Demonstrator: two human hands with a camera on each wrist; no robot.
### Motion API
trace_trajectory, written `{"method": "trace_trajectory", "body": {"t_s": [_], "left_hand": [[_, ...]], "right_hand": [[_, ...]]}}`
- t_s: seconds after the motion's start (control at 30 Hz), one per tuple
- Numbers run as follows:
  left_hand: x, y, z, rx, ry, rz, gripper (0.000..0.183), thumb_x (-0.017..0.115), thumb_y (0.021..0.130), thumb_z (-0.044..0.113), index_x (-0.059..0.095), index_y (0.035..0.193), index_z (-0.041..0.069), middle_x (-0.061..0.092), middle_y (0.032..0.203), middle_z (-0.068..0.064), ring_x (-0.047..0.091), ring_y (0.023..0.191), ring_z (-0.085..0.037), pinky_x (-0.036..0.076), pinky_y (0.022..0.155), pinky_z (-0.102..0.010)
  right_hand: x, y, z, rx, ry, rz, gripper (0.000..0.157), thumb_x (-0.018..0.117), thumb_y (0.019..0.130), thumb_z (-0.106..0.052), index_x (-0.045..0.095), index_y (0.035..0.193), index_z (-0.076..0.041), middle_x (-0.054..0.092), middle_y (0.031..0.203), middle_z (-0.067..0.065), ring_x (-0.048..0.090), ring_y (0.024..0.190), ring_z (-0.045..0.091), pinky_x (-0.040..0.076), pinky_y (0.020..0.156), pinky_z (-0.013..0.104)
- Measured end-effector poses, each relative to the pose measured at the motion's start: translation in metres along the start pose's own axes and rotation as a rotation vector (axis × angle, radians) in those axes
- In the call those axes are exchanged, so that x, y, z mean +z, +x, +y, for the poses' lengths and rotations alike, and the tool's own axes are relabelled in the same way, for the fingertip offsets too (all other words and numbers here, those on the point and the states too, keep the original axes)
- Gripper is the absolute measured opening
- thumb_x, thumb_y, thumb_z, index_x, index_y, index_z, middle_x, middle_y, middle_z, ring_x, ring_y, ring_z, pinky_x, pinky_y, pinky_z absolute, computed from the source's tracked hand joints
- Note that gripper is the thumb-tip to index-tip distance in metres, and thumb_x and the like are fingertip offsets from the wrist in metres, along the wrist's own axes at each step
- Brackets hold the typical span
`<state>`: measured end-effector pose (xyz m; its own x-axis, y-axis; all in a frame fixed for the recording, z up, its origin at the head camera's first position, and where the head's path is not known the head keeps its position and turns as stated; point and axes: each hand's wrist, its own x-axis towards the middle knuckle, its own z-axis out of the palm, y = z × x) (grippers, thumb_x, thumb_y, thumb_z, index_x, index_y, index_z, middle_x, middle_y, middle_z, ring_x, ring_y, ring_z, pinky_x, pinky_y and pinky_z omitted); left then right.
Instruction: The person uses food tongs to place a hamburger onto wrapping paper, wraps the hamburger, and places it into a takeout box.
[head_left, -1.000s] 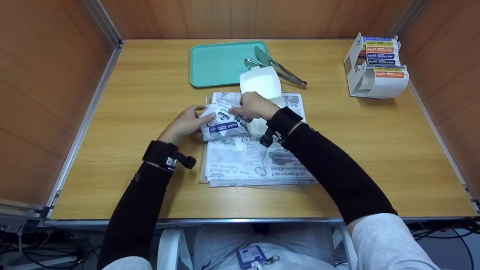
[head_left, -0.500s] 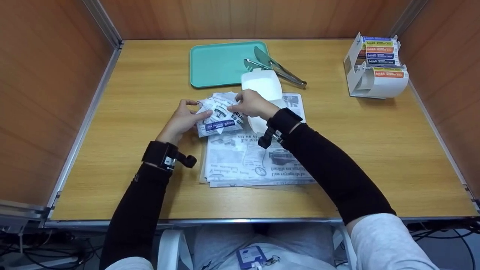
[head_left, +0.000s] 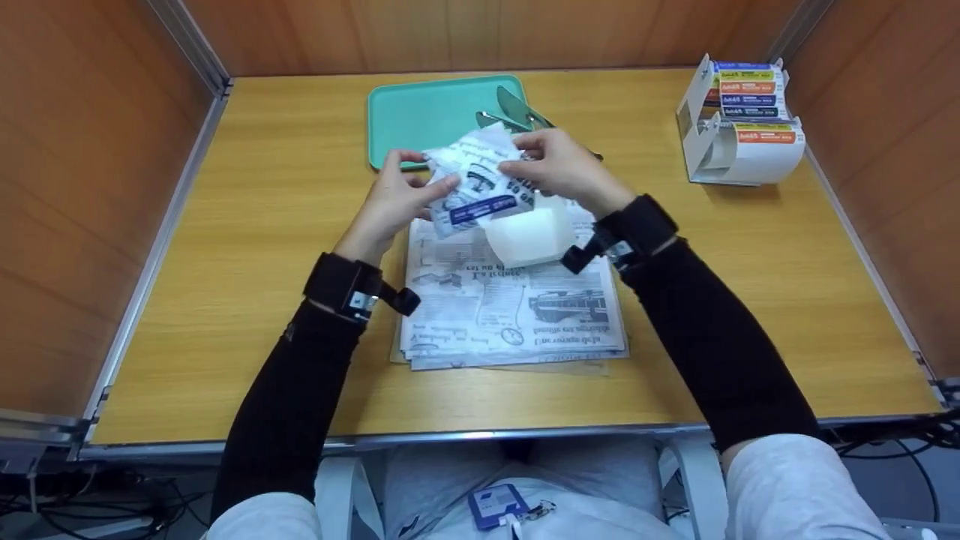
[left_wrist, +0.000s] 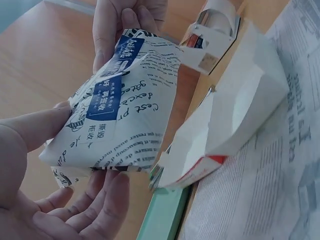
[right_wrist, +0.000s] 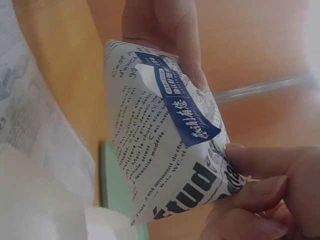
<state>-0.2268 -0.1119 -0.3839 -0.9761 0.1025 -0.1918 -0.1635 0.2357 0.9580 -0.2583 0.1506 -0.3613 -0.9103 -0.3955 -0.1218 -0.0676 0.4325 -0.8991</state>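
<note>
A parcel wrapped in newsprint-patterned paper [head_left: 476,176] is held up between both hands, tilted. A blue sticker [right_wrist: 187,117] with white lettering runs across its fold. My left hand [head_left: 397,195] grips the parcel's left side, thumb on top and fingers underneath, as the left wrist view shows. At the opposite side, my right hand [head_left: 570,169] pinches the edge between thumb and fingers. Below the parcel stands a white takeaway box [head_left: 529,238], its lid open in the left wrist view [left_wrist: 250,95]. In the head view the parcel hides part of the box.
The box stands on a stack of newsprint sheets [head_left: 517,319]. Behind it lie a green tray [head_left: 416,112] and metal tongs [head_left: 514,107] overlapping the tray's right side. A white label-roll dispenser [head_left: 765,150] stands at the back right. Wooden panels enclose the table [head_left: 262,300].
Both hands have raised the parcel off the sheets and carried it away from the body and rightward, over the box. The head view has shifted slightly.
</note>
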Motion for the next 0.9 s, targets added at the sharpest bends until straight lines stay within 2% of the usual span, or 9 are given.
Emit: {"method": "trace_trajectory", "body": {"t_s": [0.13,0.2,0.37,0.43,0.5,0.63,0.73,0.83,0.9], "left_hand": [[0.028,0.010,0.004,0.009,0.018,-0.042,0.070,0.082,0.096,0.034,0.038,0.146,0.014,0.065,0.116,-0.013,0.069,0.094,-0.022,0.061,0.088,-0.042],[0.039,0.016,0.000,0.003,0.025,-0.048,0.070,0.083,0.096,0.034,0.038,0.146,0.014,0.065,0.117,-0.013,0.068,0.093,-0.022,0.060,0.090,-0.045],[0.064,0.031,-0.020,-0.052,0.047,-0.072,0.068,0.082,0.096,0.032,0.040,0.146,0.013,0.062,0.118,-0.012,0.067,0.090,-0.020,0.062,0.087,-0.041],[0.070,0.033,-0.027,-0.073,0.090,-0.079,0.065,0.081,0.097,0.033,0.042,0.144,0.011,0.060,0.115,-0.010,0.066,0.088,-0.019,0.062,0.086,-0.040],[0.073,0.032,-0.032,-0.062,0.169,-0.070,0.059,0.080,0.098,0.035,0.048,0.140,0.010,0.060,0.111,-0.010,0.065,0.085,-0.019,0.062,0.083,-0.039],[0.075,0.026,-0.037,0.069,0.403,-0.004,0.053,0.079,0.098,0.043,0.058,0.132,0.010,0.063,0.104,-0.007,0.060,0.081,-0.019,0.055,0.075,-0.034],[0.074,0.020,-0.037,0.164,0.511,0.040,0.050,0.080,0.098,0.040,0.061,0.133,0.011,0.067,0.102,-0.007,0.059,0.082,-0.021,0.046,0.072,-0.032],[0.070,0.015,-0.037,0.235,0.547,0.015,0.053,0.079,0.099,0.031,0.059,0.144,0.011,0.069,0.115,-0.008,0.064,0.092,-0.023,0.050,0.078,-0.033],[0.067,0.013,-0.036,0.277,0.585,-0.035,0.060,0.077,0.101,0.030,0.054,0.154,0.012,0.065,0.134,-0.009,0.065,0.110,-0.025,0.053,0.092,-0.036]], "right_hand": [[-0.020,-0.014,0.019,0.042,0.083,0.029,0.030,0.072,0.104,-0.024,0.072,0.129,-0.008,0.056,0.073,-0.007,0.041,0.057,0.005,0.035,0.053,0.019],[-0.025,-0.016,0.032,0.065,0.121,0.038,0.032,0.072,0.104,-0.023,0.071,0.132,-0.007,0.059,0.075,-0.007,0.042,0.057,0.005,0.035,0.054,0.019],[-0.030,-0.022,0.068,0.141,0.167,0.022,0.034,0.071,0.105,-0.018,0.069,0.137,-0.007,0.068,0.081,-0.005,0.043,0.056,0.005,0.037,0.053,0.019],[-0.029,-0.023,0.080,0.179,0.165,-0.004,0.032,0.071,0.105,-0.017,0.070,0.134,-0.005,0.070,0.082,-0.004,0.043,0.054,0.005,0.037,0.052,0.019],[-0.028,-0.022,0.088,0.204,0.152,-0.031,0.028,0.072,0.104,-0.018,0.070,0.127,-0.001,0.068,0.079,-0.004,0.043,0.053,0.005,0.037,0.051,0.019],[-0.024,-0.024,0.097,0.208,0.086,-0.031,0.025,0.075,0.103,-0.022,0.068,0.116,-0.002,0.056,0.072,-0.006,0.041,0.053,0.005,0.037,0.053,0.021],[-0.024,-0.027,0.098,0.204,0.077,-0.027,0.024,0.075,0.103,-0.022,0.065,0.114,-0.003,0.050,0.070,-0.006,0.038,0.052,0.006,0.036,0.052,0.022],[-0.024,-0.030,0.096,0.221,0.076,-0.035,0.030,0.075,0.102,-0.022,0.065,0.120,-0.001,0.054,0.074,-0.004,0.040,0.053,0.007,0.036,0.052,0.020],[-0.024,-0.030,0.094,0.229,0.020,-0.033,0.044,0.076,0.102,-0.029,0.065,0.132,0.000,0.060,0.082,-0.001,0.046,0.057,0.008,0.039,0.054,0.020]]}}
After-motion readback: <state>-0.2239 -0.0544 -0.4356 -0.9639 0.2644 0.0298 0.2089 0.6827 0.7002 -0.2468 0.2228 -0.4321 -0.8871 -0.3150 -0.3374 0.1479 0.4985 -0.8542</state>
